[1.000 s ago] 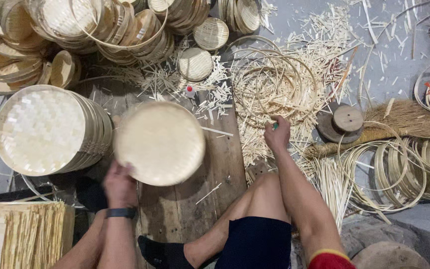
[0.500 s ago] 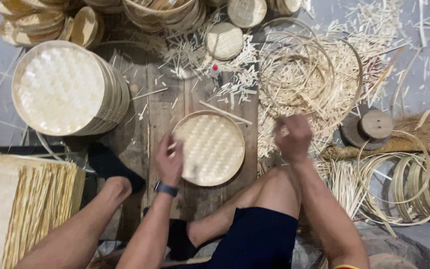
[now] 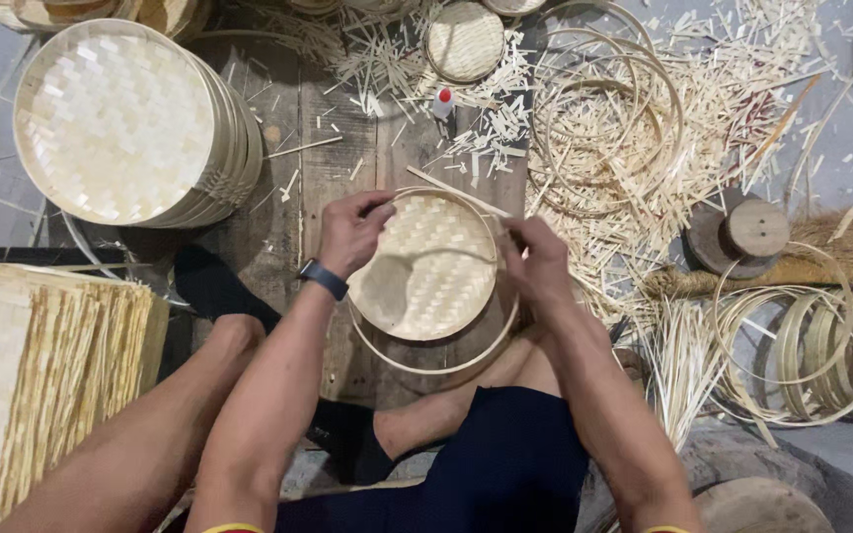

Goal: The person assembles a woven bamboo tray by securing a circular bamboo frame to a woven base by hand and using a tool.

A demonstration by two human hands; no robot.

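Two hands grip a round woven bamboo tray (image 3: 433,268) lying on the wooden board (image 3: 338,158): left hand (image 3: 352,229) pinching its upper-left rim, right hand (image 3: 535,262) pinching the thin bamboo hoop (image 3: 436,367) encircling the tray; stacked trays (image 3: 125,123) lie upper-left of it
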